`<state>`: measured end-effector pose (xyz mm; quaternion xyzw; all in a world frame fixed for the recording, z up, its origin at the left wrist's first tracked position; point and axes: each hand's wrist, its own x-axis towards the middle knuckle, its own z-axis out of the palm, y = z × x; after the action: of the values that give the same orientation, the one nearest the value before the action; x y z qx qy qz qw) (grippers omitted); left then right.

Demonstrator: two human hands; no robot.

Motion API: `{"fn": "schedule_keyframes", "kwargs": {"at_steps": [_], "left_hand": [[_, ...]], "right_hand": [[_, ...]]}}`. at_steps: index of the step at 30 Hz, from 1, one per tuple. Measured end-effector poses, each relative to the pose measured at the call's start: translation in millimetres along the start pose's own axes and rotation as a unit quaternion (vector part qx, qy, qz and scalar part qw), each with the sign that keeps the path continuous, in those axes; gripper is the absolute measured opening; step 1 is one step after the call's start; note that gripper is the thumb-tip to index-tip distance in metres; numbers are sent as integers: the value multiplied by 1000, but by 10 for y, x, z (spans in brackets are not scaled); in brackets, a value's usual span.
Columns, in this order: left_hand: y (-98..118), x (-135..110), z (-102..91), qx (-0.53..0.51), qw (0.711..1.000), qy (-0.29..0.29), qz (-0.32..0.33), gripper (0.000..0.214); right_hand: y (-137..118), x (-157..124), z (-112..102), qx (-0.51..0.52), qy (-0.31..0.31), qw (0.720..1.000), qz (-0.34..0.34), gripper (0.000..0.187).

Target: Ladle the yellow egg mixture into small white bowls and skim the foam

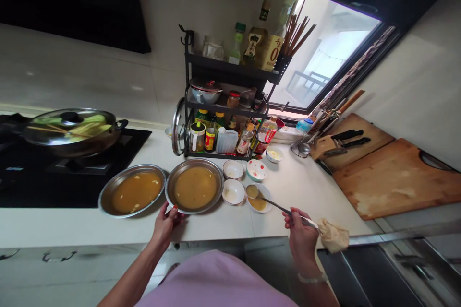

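Gripping the ladle at the far end of its thin handle, right hand has its grip closed fully around it. The ladle cup is full of yellow-brown liquid and sits over the near white bowl, at its rim. Left hand grip is narrow, thumb on top, pinching the near rim of the round metal pan of soup, which sits on the tabletop close to the front edge. Second soup pan touches it on the left. Small empty bowl stands between the pan and the ladle cup, two more bowls just behind. Crumpled tan cloth lies just beside the right hand. Spice rack stands behind the pans, lidded wok far left, cutting boards far right.
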<state>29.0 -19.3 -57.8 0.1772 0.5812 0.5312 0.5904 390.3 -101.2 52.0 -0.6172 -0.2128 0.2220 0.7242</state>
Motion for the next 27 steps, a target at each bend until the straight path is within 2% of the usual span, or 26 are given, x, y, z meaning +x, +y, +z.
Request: {"fn": "schedule_keyframes", "kwargs": {"at_steps": [7,12,15,19,24,26,27], "left_hand": [[72,-79,55,-7,1000,0,-1,61],[84,-74,57,-10,1000,-9,0,59],[77,-64,50,-20,1000,-9,-4,58],[89,-70,44,-22,1000,-12,-13,59],[117,-79,21,-5,1000,-21,-17,63],[124,-75,8,3,1000,-25,-16,63],[127,-73,2,6,999,-30,-15,63]], "right_hand": [[-39,-194,513,16,-75,997,29,31],[111,-364,925,20,-134,990,36,29],[245,-452,1072,-1,-173,985,10,28],[355,-579,1104,-58,-255,963,-66,20],[361,-708,985,-132,-377,894,-203,17],[325,-723,916,-145,-383,883,-229,18],[296,-721,875,-147,-370,888,-232,17]]}}
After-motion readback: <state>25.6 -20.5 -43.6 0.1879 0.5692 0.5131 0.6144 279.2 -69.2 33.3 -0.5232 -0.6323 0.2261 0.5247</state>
